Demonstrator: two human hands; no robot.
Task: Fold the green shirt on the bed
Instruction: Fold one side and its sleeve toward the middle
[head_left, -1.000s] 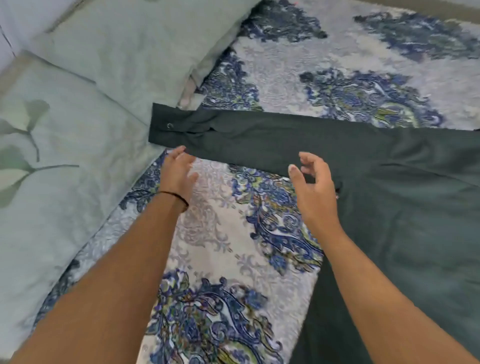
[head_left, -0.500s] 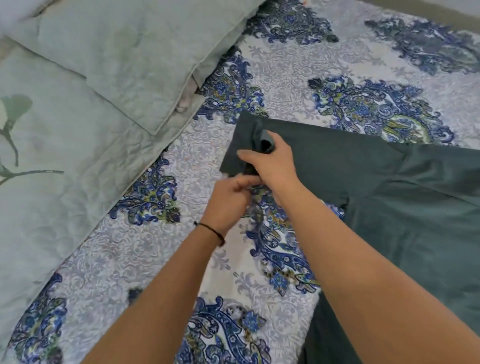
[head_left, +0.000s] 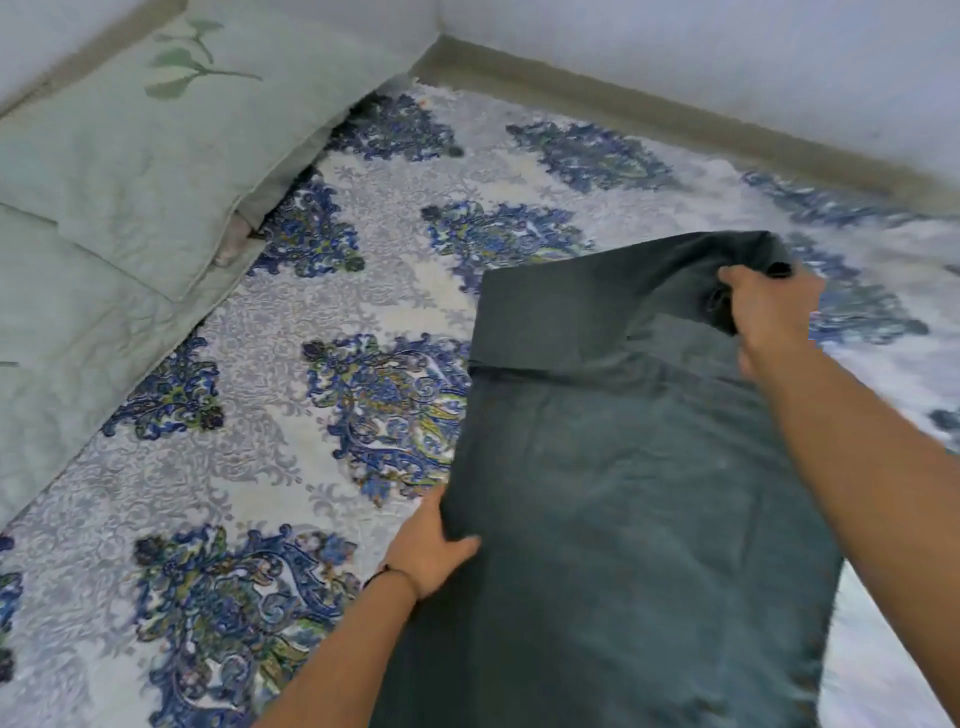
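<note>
The dark green shirt (head_left: 623, 509) lies on the bed as a long panel running from the lower middle up to the right. Its sleeve is folded across the top of the body. My right hand (head_left: 769, 312) grips the bunched end of that sleeve at the shirt's upper right corner. My left hand (head_left: 431, 545), with a black band on the wrist, holds the shirt's left edge, thumb on top of the cloth and fingers under it.
The bed has a white cover (head_left: 322, 467) with blue floral patterns. Two pale green pillows (head_left: 130, 171) lie along the left side. A beige frame edge (head_left: 649, 119) and a white wall close off the far side.
The sleeve, stretched out to the left a second ago, has been carried right and laid over the shirt's body. My right hand moved right with it; my left hand dropped to the shirt's left edge.
</note>
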